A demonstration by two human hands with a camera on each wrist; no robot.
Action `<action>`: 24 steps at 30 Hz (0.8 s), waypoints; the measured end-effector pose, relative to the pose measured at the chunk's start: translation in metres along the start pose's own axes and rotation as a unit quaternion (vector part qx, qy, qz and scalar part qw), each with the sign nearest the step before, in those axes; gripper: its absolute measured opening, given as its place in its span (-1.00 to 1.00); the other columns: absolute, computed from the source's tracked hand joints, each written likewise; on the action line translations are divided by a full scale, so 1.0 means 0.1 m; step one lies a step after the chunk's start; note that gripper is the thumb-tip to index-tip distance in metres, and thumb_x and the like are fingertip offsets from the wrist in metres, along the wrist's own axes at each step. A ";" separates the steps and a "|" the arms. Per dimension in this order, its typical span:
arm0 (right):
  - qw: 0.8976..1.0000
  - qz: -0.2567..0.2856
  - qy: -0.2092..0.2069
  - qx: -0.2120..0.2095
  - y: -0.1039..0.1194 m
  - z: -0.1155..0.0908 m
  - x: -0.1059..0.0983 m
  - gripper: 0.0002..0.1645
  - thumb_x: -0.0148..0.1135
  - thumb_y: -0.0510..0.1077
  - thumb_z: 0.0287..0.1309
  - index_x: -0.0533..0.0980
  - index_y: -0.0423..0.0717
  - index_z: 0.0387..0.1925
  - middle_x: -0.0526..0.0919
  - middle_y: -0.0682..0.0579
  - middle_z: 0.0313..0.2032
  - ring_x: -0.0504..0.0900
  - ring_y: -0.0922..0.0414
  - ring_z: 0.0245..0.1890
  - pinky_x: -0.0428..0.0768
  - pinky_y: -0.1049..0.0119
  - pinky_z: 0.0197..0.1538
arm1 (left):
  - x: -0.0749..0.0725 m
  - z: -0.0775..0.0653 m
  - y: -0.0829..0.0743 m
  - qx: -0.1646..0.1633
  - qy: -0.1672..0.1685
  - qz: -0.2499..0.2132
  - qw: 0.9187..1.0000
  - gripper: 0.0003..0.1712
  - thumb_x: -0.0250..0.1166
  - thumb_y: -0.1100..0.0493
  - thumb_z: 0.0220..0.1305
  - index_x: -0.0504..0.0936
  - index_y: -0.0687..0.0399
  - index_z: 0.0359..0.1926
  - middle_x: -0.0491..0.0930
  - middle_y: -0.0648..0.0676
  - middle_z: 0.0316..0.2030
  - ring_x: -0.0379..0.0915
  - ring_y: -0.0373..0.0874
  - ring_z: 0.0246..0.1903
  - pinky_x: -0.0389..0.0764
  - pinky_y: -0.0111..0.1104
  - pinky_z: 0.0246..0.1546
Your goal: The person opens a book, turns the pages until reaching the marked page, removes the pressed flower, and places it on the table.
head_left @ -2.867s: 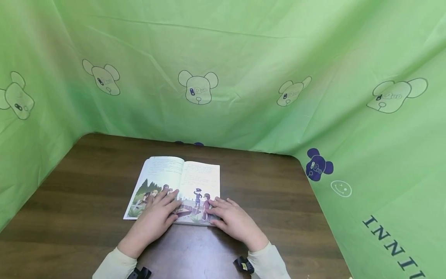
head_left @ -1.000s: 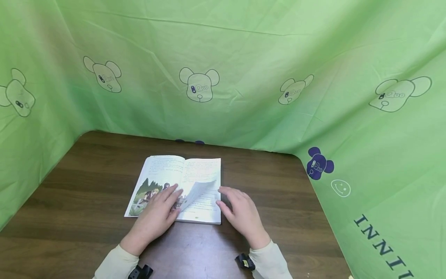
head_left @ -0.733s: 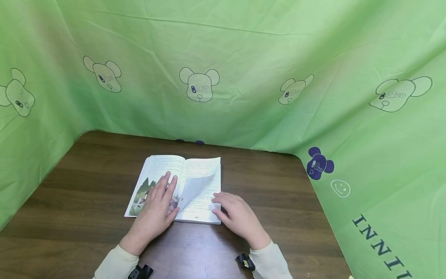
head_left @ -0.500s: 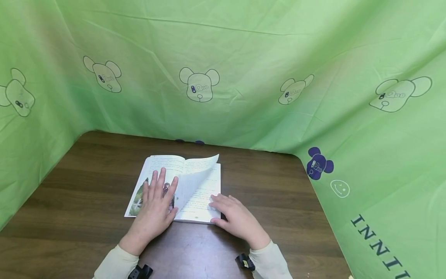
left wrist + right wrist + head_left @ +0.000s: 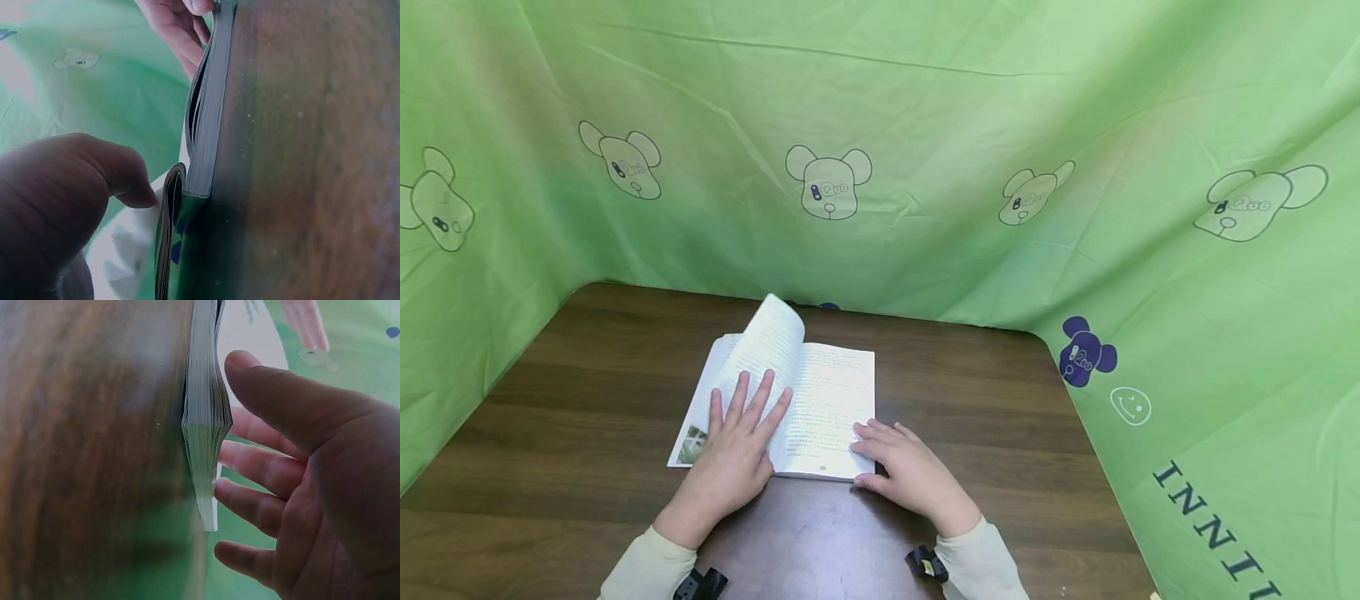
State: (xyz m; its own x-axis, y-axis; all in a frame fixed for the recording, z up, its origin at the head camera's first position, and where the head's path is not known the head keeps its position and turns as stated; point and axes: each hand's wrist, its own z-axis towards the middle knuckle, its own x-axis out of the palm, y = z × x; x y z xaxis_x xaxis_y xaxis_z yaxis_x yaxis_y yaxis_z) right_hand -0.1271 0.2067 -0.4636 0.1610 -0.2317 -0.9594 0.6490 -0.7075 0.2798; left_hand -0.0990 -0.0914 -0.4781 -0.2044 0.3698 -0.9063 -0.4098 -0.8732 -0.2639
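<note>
A paperback book (image 5: pixel 838 400) lies spread on the table with text on its right page. One leaf (image 5: pixel 775 329) arches up over the left side, its top corner raised and its lower part beneath my left hand (image 5: pixel 730 458). The left fingers are spread and straight across it. A corner of the coloured picture (image 5: pixel 691 446) shows at lower left. My right hand (image 5: pixel 910 467) rests at the book's right edge, fingertips on the page. In the right wrist view its thumb (image 5: pixel 281 390) sits beside the page block (image 5: pixel 203 419), fingers loosely bent. The left wrist view shows the book's lower edge (image 5: pixel 215 112).
The dark wooden table (image 5: pixel 1000 400) surrounds the book. A green curtain (image 5: pixel 925 108) with printed bear heads hangs around its far side and both flanks. Black wrist cameras (image 5: pixel 702 583) sit below both hands.
The right-hand leaf, with its picture, has lifted and swung over to the left, uncovering a text page. My left hand has spread over the leaf; the right has shifted slightly left onto the page edge.
</note>
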 end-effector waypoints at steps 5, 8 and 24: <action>1.000 -0.002 -0.001 0.001 0.01 0.00 0.00 -0.40 0.42 0.16 0.22 0.63 -0.01 0.21 0.51 0.00 0.39 0.42 -0.03 0.44 0.30 -0.24 0.44 | 0.02 -0.01 0.00 -0.013 0.028 -0.014 0.999 0.01 0.23 0.37 0.09 0.17 -0.06 0.60 -0.07 0.11 0.64 -0.27 0.29 0.60 -0.24 0.42 0.42; 1.000 -0.006 0.001 0.004 0.01 0.01 0.00 -0.41 0.42 0.16 0.22 0.63 0.00 0.21 0.52 0.01 0.38 0.42 -0.02 0.44 0.31 -0.22 0.44 | 0.02 -0.02 0.00 -0.027 0.047 -0.022 0.998 -0.05 0.21 0.37 0.12 0.24 -0.08 0.57 0.07 0.11 0.60 -0.12 0.26 0.58 -0.16 0.43 0.41; 1.000 -0.021 -0.011 -0.015 0.02 0.00 -0.02 -0.57 0.37 0.10 0.29 0.68 -0.02 0.09 0.56 0.00 0.34 0.47 -0.04 0.41 0.37 -0.21 0.40 | 0.01 -0.02 -0.02 -0.091 0.111 -0.038 0.989 -0.41 0.11 0.23 0.32 0.54 0.00 0.38 0.25 0.14 0.53 0.05 0.24 0.54 0.04 0.45 0.37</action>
State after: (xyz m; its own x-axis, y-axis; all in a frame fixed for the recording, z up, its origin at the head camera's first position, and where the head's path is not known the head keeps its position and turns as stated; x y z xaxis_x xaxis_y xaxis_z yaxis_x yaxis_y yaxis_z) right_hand -0.1262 0.2053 -0.4615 0.1175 -0.2171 -0.9691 0.6768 -0.6966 0.2381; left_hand -0.0965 -0.0898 -0.4796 0.0288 0.3750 -0.9266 -0.2457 -0.8959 -0.3702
